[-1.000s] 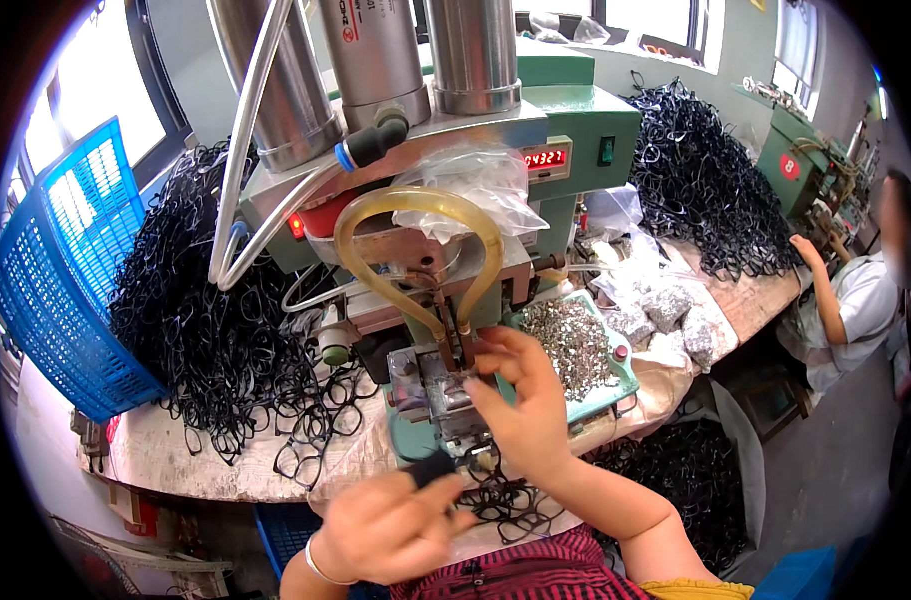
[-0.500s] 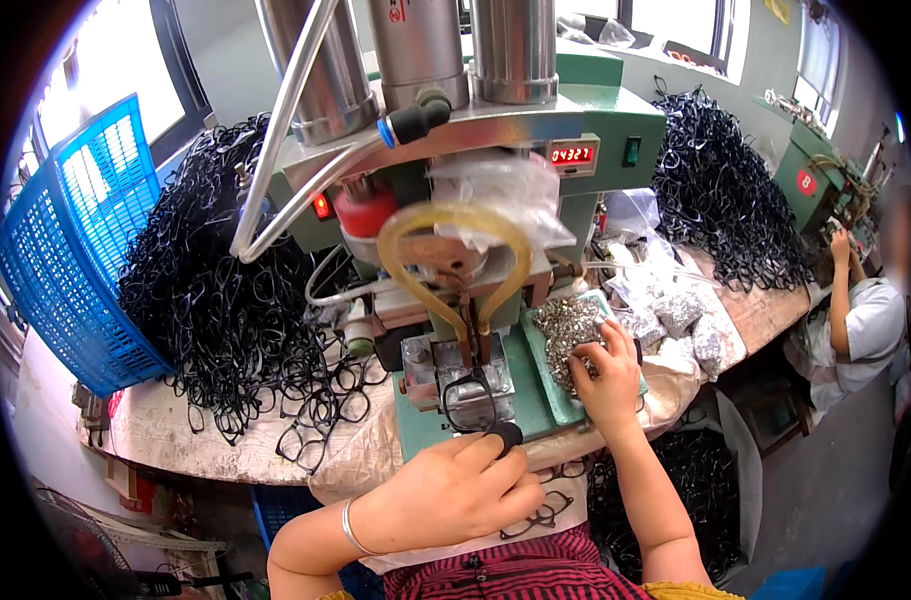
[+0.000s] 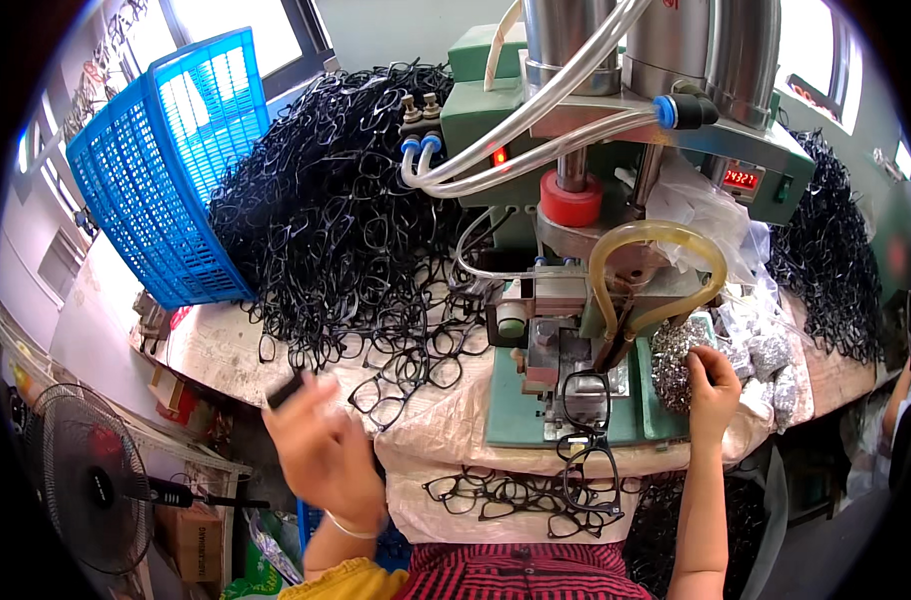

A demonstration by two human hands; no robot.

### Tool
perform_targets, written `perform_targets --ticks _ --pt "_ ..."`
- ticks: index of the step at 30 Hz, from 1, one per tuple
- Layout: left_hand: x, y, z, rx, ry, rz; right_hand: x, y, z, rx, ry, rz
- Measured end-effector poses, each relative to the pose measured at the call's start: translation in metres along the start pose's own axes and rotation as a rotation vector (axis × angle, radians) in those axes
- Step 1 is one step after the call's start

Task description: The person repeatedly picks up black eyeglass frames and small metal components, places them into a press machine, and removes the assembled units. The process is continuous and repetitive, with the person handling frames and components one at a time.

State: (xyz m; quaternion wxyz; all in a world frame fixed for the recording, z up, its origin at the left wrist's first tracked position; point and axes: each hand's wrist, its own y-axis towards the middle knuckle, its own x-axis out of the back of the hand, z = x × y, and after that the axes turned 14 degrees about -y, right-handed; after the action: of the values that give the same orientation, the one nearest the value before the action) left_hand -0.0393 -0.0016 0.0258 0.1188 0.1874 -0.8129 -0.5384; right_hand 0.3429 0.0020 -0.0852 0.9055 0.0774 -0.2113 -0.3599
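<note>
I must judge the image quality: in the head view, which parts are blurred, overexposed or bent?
Head view: the left hand is smeared by motion blur, so what it holds is unclear; the right hand by the pile of small metal parts is sharper; the windows behind are blown out to white; the blue basket and the table edge bend near the rim; the corners are black.

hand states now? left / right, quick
Left hand: closed on a small black piece, blurred, raised left of the press.
Right hand: fingers curled at the pile of small metal parts; whether it grips any cannot be told.
</note>
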Motion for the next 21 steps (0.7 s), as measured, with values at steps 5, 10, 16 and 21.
perform_targets --ticks 5,10,16,21 --pt "-0.019 0.03 0.09 -0.03 0.383 0.508 -0.012 0.001 0.013 0.003 0.043 0.066" --pt "-0.004 -0.024 0.174 0.148 0.982 0.667 -0.003 -0.005 0.013 0.104 -0.159 -0.057" --pt "0.02 -0.042 0.194 0.082 0.769 0.525 0.044 -0.042 0.002 0.23 -0.434 -0.221" --pt "0.008 -0.019 0.149 0.411 0.083 0.204 0.037 -0.051 0.043 0.301 -0.297 -0.078"
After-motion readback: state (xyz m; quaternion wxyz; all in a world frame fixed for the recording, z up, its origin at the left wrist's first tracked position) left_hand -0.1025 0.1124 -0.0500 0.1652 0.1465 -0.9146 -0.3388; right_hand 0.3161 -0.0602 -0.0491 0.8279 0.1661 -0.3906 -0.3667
